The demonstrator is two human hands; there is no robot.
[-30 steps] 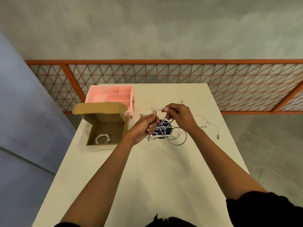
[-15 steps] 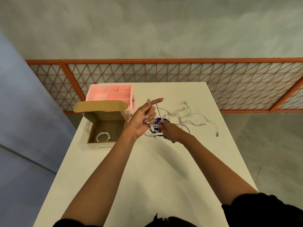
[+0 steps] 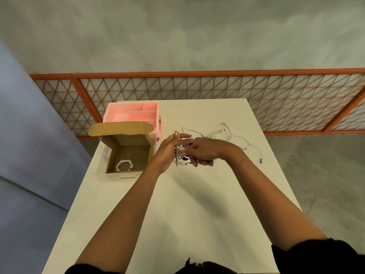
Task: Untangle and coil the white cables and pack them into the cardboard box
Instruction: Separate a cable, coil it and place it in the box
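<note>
The left hand (image 3: 168,150) is holding its fingers out straight, with a white cable (image 3: 177,158) lying across them. The right hand (image 3: 203,152) is pinching that cable.

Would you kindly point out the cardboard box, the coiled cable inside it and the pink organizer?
Box (image 3: 128,139): head view, on its inner back wall.
Coiled cable (image 3: 124,161): head view, on the top arc of the coil.
Pink organizer (image 3: 138,115): head view, on the floor of a middle compartment.
</note>
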